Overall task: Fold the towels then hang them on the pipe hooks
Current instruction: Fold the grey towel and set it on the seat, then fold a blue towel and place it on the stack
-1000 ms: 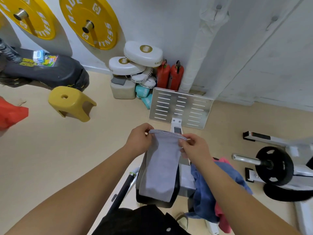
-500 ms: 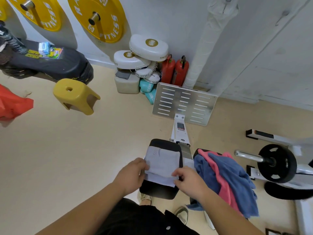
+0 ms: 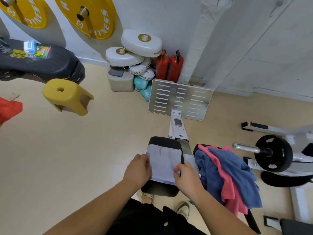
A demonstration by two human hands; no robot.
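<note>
Blue towel (image 3: 237, 168), pink towel (image 3: 228, 190) heaped just right of grey towel (image 3: 165, 164).

A yellow stool (image 3: 66, 96) stands near 2 red extinguishers (image 3: 169, 67) and white pads (image 3: 135, 51).

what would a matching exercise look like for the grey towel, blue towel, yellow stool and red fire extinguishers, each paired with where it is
Things:
1. grey towel
2. blue towel
3. yellow stool
4. red fire extinguishers

Places:
a. on the floor, off to the left
b. against the wall, beside the white pipe
c. on the black pad, between the left hand and the right hand
d. heaped together with the pink towel, to the right of the black pad

Pairs: 1-c, 2-d, 3-a, 4-b
</note>
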